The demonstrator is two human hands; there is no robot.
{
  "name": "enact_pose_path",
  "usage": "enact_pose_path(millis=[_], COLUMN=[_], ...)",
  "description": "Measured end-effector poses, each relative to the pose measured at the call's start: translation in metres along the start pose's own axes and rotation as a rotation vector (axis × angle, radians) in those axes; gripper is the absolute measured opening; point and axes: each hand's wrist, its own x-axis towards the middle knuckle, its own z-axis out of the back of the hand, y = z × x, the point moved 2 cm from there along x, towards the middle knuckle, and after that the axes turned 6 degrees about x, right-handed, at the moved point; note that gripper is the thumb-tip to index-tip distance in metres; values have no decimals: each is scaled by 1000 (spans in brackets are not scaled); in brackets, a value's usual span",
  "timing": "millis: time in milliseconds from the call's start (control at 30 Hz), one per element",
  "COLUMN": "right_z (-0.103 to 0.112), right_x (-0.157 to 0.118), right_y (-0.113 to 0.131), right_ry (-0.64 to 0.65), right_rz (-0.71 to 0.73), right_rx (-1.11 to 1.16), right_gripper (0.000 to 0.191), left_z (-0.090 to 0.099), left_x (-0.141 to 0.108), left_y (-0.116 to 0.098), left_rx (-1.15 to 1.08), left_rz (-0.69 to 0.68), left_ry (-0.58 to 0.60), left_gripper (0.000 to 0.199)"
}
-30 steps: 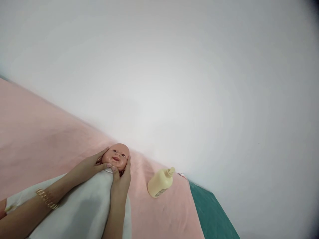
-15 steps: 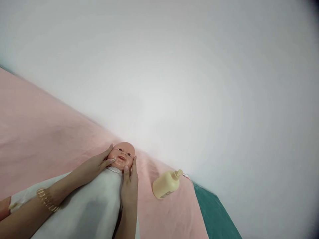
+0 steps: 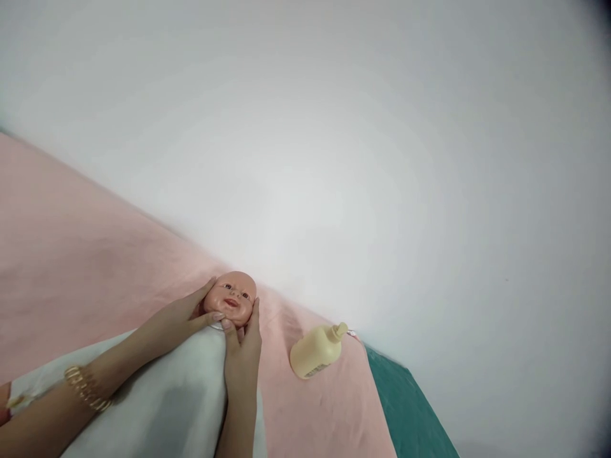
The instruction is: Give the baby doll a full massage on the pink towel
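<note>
A baby doll lies face up, its body covered by a white cloth. Around the left side of the doll's head curves my left hand, its thumb across the jaw. My right hand cups the opposite cheek, thumb under the chin. The two thumb tips almost meet at the chin. Both hands press on the doll's head, which is held between them; some fingertips are hidden behind it. A gold bracelet circles my left wrist. To the right of my right hand stands a pale yellow pump bottle, apart from it.
A pink sheet lies beneath the doll and the bottle. Its upper edge meets a plain white wall just beyond the doll's head. At the lower right, a green surface shows past the sheet's edge.
My thumbs have slid inward and down along the doll's cheeks, coming close together at the chin. Doll and bottle look slightly shifted left with the view.
</note>
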Motion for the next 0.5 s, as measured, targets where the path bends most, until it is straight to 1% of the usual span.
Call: enact_pose_path(millis=[67, 167, 233, 367, 433, 500], right_z=[0, -1, 0, 2, 3, 4], right_x=[1, 1, 0, -2, -3, -3], right_y=[-2, 0, 3, 16, 22, 26], right_ry=[-25, -34, -25, 40, 79, 94], right_rz=[10, 10, 10, 5, -18, -31], right_rx=[-33, -69, -96, -162, -195, -218], right_gripper=[87, 84, 82, 74, 73, 73], left_z=[0, 2, 3, 5, 5, 5], left_x=[1, 0, -4, -12, -12, -10], left_y=[1, -6, -15, -27, -27, -23], left_rx=[54, 95, 123, 206, 249, 285], left_rz=[-10, -10, 0, 0, -19, -40], left_ry=[47, 32, -4, -63, -46, -32], left_gripper=[101, 100, 94, 84, 82, 80])
